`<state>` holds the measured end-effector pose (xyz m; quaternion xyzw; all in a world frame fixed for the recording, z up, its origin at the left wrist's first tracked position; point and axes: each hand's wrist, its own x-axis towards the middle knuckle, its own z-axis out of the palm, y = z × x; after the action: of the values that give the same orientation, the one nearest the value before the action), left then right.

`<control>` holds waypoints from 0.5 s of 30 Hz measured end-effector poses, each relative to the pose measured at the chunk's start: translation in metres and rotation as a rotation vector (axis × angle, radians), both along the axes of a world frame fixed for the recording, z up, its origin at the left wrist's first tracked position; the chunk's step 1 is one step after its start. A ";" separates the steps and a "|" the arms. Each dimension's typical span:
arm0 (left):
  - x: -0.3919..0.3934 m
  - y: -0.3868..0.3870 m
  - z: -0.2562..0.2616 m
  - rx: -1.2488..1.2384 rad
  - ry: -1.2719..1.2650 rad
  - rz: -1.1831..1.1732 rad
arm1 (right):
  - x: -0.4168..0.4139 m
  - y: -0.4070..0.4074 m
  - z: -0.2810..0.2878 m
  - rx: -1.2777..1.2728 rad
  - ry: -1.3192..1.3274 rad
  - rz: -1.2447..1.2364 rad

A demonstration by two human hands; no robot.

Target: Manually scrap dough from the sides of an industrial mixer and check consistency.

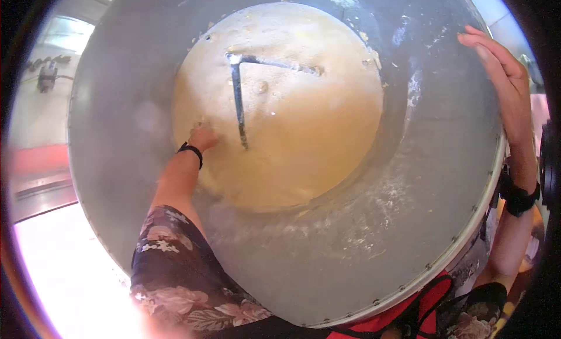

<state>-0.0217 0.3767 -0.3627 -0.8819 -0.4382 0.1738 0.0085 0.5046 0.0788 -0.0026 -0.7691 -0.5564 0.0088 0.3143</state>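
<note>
A large round metal drum [131, 89] opens in front of me, with a pale, flour-like mass [298, 150] at its bottom. Two bars of a dark metal mixing arm [238, 93] show above the mass, joined at an angle. My left hand [204, 136] reaches down into the drum, at the left part of the mass and left of the lower bar; its fingertips are hazy, and whether they hold anything is unclear. My right hand [504, 67] rests on the drum's right rim, fingers over the inner edge.
White residue [385, 198] marks the drum's inner wall. A small dark fitting [47, 76] with a cable is on the surface at far left, above a red band [39, 159] and a metal ledge [44, 187]. Red cloth [394, 317] lies against the near rim.
</note>
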 end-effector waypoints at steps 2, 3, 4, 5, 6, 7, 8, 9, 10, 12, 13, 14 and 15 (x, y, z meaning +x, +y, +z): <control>0.007 0.002 -0.013 0.025 -0.064 0.017 | 0.001 0.003 0.001 0.001 0.066 0.039; 0.003 -0.006 -0.022 -0.034 -0.031 0.003 | 0.001 0.006 -0.002 0.006 0.110 0.066; 0.007 -0.014 -0.030 -0.125 0.022 -0.042 | 0.002 0.005 0.000 -0.034 0.116 0.077; 0.008 -0.024 -0.036 -0.229 0.083 -0.098 | 0.002 0.003 0.003 -0.075 0.125 0.089; 0.010 -0.037 -0.041 -0.342 0.138 -0.165 | 0.002 0.002 0.007 -0.117 0.128 0.096; 0.010 -0.052 -0.040 -0.455 0.194 -0.224 | 0.001 0.004 0.005 -0.126 0.137 0.111; 0.011 -0.066 -0.037 -0.560 0.232 -0.287 | -0.002 0.004 0.004 -0.114 0.141 0.116; 0.015 -0.079 -0.031 -0.669 0.248 -0.348 | -0.003 0.004 0.003 -0.095 0.141 0.121; 0.018 -0.093 -0.026 -0.769 0.256 -0.393 | -0.005 0.007 0.001 -0.077 0.142 0.128; 0.030 -0.106 -0.015 -0.955 0.200 -0.508 | -0.008 0.009 -0.001 -0.054 0.150 0.131; 0.041 -0.109 -0.010 -1.038 0.129 -0.559 | -0.008 0.009 0.000 -0.042 0.149 0.130; 0.051 -0.115 -0.009 -1.117 0.032 -0.592 | -0.008 0.007 0.001 -0.035 0.152 0.128; 0.061 -0.121 -0.009 -1.200 -0.088 -0.570 | -0.008 0.005 0.002 -0.025 0.154 0.129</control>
<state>0.0391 0.2562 -0.3718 -0.8211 -0.0150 0.3425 -0.4563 0.4968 0.0841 -0.0006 -0.7327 -0.5788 0.0950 0.3451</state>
